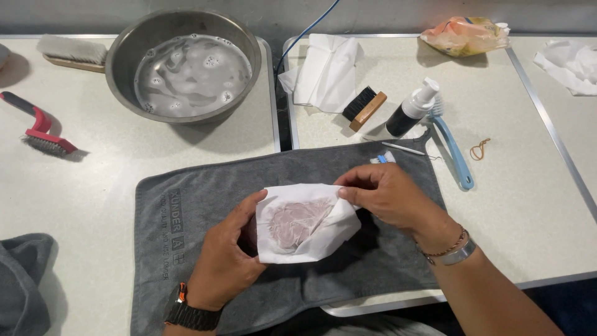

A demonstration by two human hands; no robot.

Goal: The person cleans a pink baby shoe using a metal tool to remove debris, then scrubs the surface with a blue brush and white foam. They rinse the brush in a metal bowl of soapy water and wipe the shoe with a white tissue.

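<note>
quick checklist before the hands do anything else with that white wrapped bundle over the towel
1. Both hands on the bundle: ok. Left hand cups the white paper bundle from its side; right hand pinches its upper edge.
2. Bundle over the grey towel: ok.
3. What is inside the paper: cannot tell, only a pinkish shape shows through.
4. Metal bowl of soapy water stands apart from the towel: ok.
5. Spray bottle and blue brush lie beyond the right hand, near the towel's far corner: ok.
</note>
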